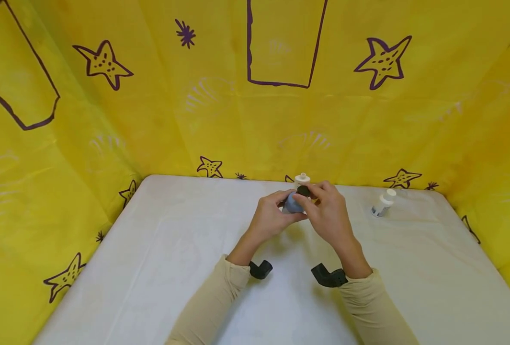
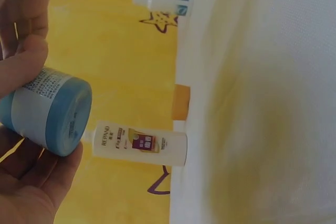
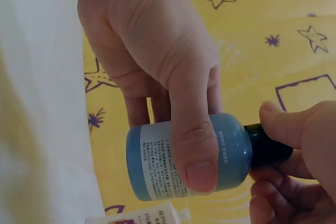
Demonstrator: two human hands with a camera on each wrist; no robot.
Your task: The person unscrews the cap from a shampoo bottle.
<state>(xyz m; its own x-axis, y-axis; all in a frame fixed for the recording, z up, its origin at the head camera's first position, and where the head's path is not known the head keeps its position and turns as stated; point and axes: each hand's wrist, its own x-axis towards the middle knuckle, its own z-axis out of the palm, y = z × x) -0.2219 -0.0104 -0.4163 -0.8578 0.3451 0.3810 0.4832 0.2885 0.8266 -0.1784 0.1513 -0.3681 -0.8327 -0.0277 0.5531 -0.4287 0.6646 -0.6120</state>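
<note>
Head view: no writing I can make out from up here, too small. Count is three bottles, one blue and two white. The blue bottle (image 1: 295, 203) is up off the white table (image 1: 173, 215), tilted, between the two hands. The left hand (image 1: 272, 215) has its fingers wrapped round the body, and the right hand (image 1: 330, 211) is pinching the black cap (image 1: 303, 191) on top. The middle white bottle (image 1: 302, 180) stands just behind the hands near the far edge, half blocked; the far-right white bottle (image 1: 384, 203) stands well apart. Two beige sleeves (image 1: 213, 297), one black bent piece (image 1: 261, 270) at each wrist, and a yellow backdrop (image 1: 237, 120) with purple starfish.

Left wrist view: here's the readable stuff. Middle white bottle says REPAND, with a purple panel and smaller characters below. Far-right one has a blue-green mark near its base, too blurry to read. The blue one shows its base, glossy blue with a pale band of tiny print.

Right wrist view: blue bottle again, rounded shoulder, pale label with rows of small print, probably Chinese, but it's pretty soft. A thumb lies across the label, and the cap's gripped between thumb and fingers.
</note>
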